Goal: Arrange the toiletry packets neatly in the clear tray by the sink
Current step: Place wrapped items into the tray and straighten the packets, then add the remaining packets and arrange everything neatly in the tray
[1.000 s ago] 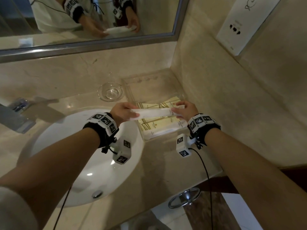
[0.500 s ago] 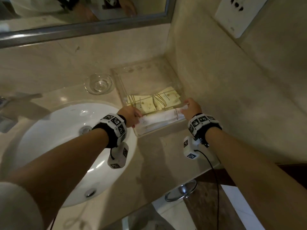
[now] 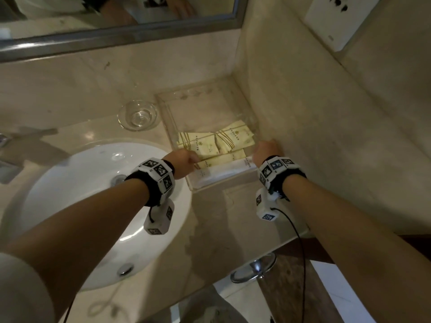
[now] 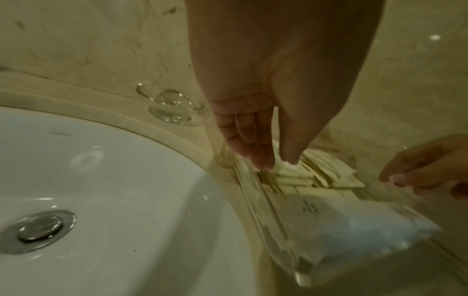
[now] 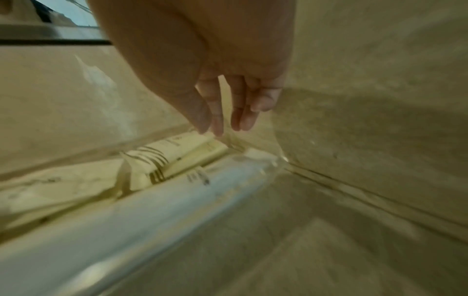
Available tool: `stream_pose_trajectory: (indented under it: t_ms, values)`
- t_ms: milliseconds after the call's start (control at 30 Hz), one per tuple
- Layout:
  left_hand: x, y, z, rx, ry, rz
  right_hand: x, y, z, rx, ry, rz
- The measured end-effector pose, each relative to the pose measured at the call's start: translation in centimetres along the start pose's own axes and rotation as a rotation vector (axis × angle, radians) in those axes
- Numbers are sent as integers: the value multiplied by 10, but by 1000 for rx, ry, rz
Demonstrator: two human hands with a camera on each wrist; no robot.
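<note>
white packet (image 3: 224, 171) now down along tray (image 3: 163, 108) front wall, released; left hand (image 3: 184, 163), right hand (image 3: 265, 151) both relaxed, gripping nothing; yellow packets (image 3: 235, 138) remain crooked.

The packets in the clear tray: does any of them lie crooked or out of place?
Yes. In the clear tray, the cream packet at the back right lies at a slant and overlaps its neighbour. The long white packet lies straight along the front wall. Nothing looks spilled or torn.
</note>
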State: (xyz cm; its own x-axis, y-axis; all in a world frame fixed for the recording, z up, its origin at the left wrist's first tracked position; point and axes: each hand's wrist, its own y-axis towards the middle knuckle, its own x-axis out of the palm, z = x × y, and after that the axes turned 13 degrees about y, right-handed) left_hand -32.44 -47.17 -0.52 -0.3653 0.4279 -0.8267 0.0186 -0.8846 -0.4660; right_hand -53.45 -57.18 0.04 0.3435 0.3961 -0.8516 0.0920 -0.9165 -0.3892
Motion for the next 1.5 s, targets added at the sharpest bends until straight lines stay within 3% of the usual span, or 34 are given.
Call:
stream_pose_trajectory:
  t_ms: [133,267,500,833,933,1100,1233,1500]
  values:
    - [-18,-15,-13,-62,-123,113,-9,-7,-29,-79,103,90]
    - [-38,-38,-39,-144,-234,231,-9,-18,-79,-154,261,79]
    - [-69,-117,-119,-366,-394,452,24,-66,-204,-490,377,36]
    - [-30,-283,-257,-784,-518,635,136,-190,-340,-872,464,-353]
    - [-2,-324,-286,-904,-571,609,176,-224,-356,-951,355,-511]
    - [48,-366,-313,-998,-654,545,243,-254,-358,-945,-42,-823]
    - [80,-376,-320,-1021,-682,493,281,-259,-350,-916,-288,-851]
    - [107,-370,-331,-988,-756,448,321,-265,-338,-884,-405,-945]
